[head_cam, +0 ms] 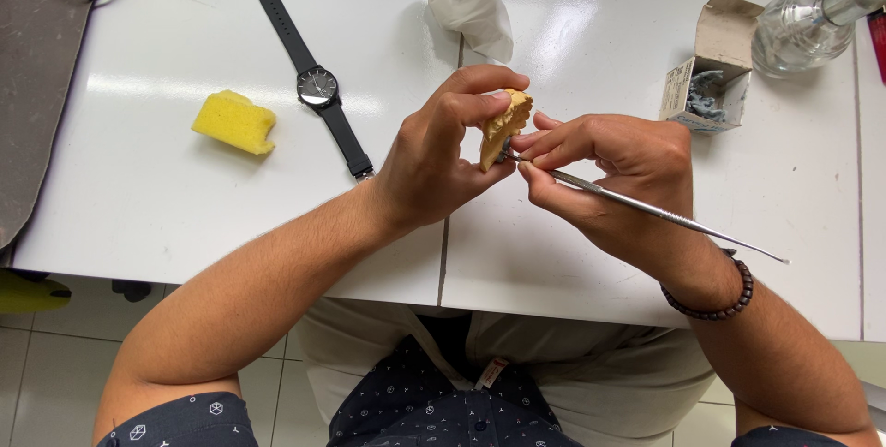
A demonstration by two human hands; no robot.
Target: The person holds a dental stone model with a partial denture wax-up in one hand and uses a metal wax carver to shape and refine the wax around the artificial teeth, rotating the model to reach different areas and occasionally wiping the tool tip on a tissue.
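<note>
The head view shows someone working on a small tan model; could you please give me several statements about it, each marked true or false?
1. The left hand holds the tan dental model. True.
2. The right hand holds a pencil. False: it holds a thin metal instrument.
3. The wristwatch is on the left wrist. False: it lies on the white table.
4. A yellow sponge lies left of the watch. True.
5. The small cardboard box is closed. False: its flap is open.

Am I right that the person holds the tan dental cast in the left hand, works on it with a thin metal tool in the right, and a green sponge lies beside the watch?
Not quite: the head view shows the sponge is yellow, not green. The left hand does hold the tan dental cast, the right hand holds the thin metal tool to it, and the sponge lies beside the watch.
</note>
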